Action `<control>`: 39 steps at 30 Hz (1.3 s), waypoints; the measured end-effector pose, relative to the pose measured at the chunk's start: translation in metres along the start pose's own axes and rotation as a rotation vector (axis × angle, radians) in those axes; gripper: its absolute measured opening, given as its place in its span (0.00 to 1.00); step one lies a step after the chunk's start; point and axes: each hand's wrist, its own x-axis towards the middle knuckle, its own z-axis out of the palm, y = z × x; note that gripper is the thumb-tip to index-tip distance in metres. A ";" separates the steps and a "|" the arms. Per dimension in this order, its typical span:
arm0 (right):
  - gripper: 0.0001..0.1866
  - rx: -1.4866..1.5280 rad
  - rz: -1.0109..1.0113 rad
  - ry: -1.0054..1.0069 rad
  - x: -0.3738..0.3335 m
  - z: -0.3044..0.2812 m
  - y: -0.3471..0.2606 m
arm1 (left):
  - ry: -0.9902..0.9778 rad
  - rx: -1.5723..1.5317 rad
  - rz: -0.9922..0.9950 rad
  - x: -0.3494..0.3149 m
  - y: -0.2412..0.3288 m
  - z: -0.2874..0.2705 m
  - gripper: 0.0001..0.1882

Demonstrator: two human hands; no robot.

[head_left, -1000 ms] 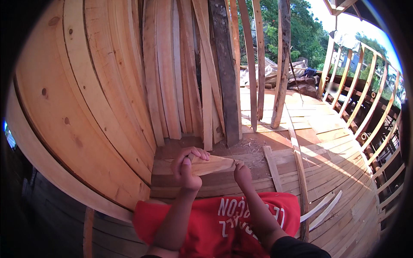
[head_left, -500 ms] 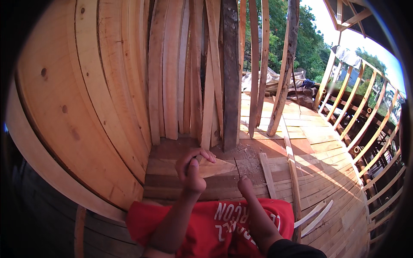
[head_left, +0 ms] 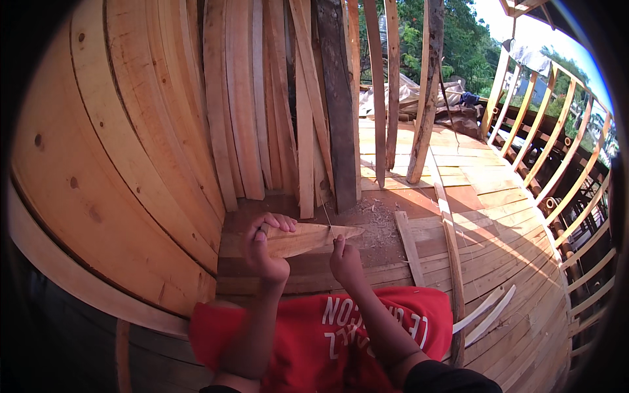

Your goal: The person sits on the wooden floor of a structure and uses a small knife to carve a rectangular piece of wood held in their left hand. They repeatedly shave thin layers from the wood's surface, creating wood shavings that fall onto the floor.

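Left hand (head_left: pixel 263 247) arched, fingers (head_left: pixel 283 223) curled (thumb (head_left: pixel 260 238) raised), right hand (head_left: pixel 346 262) clenched, forearms (head_left: pixel 252 334) reaching forward

Thin implement (head_left: pixel 330 227) in right grip (head_left: pixel 346 262), kind indistinct

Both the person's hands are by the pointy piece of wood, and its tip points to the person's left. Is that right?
Not quite: the head view shows the tip pointing to the person's right. The left hand and right hand are indeed by the pointy piece of wood.
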 end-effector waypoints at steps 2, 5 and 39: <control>0.36 -0.073 -0.008 -0.149 -0.004 -0.008 -0.014 | -0.001 0.000 -0.008 0.005 -0.011 -0.010 0.15; 0.36 -0.163 0.190 -0.050 0.026 -0.009 0.036 | 0.054 0.021 -0.017 0.008 -0.021 -0.012 0.14; 0.29 0.125 0.064 -0.542 0.003 0.001 0.012 | 0.023 0.007 0.064 0.034 0.068 0.011 0.29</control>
